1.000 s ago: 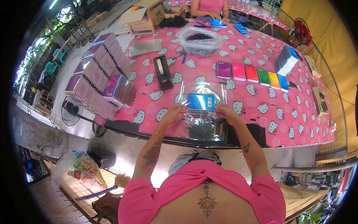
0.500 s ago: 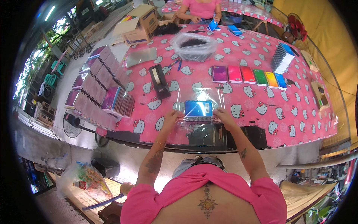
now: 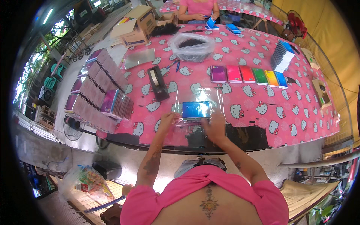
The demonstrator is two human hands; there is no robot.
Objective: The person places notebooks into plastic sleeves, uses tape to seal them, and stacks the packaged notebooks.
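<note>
The blue spiral notebook (image 3: pixel 195 110) lies flat on the pink patterned surface (image 3: pixel 258 116) at its near edge, inside a clear plastic sleeve (image 3: pixel 202 98) whose loose end gleams on the far side of the notebook. A second ago both hands sat at the notebook's near corners, one on each side; now the left hand (image 3: pixel 167 120) remains at the near left corner, fingers curled and apparently pinching the sleeve's edge, while the right hand (image 3: pixel 216 127) has dropped back just below the notebook's near right corner, blurred with motion, so I cannot tell whether it grips anything. The notebook itself has hardly shifted. Judging from this, the wrapping is at the stage of smoothing or closing the sleeve, with the left hand anchoring it. Left of the notebook and a little further away stands a black tape dispenser (image 3: pixel 155 81); beyond the notebook a row of coloured notebooks (image 3: pixel 248 74) lies side by side, and further to the left a large stack of spiral notebooks (image 3: pixel 100 86) fans out. Far beyond, another person in pink (image 3: pixel 198 8) sits at the surface's opposite end.
</note>
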